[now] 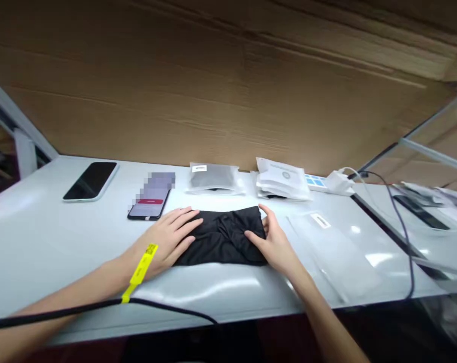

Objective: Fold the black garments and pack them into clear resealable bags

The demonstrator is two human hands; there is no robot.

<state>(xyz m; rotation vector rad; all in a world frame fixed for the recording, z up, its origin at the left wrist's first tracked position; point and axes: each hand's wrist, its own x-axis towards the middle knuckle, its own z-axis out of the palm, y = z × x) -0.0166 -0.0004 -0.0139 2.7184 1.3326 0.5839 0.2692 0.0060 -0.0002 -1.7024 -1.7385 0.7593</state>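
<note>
A black fabric band [222, 239], gathered into a twist at its middle, lies flat on the white table before me. My left hand [173, 239] rests on its left end with the fingers stretched out. At the other end, my right hand [271, 242] has its thumb on top and its fingers at the edge, gripping the fabric. To the right of that hand lies a flat clear plastic bag [337, 252] with a small white label.
Behind the band are a packed clear bag [215, 179] and a stack of white packets [283, 179]. Two phones [90, 181] lie at the left. A power strip [317, 181] with a charger stands at the back right. A black cable [168, 305] crosses the front.
</note>
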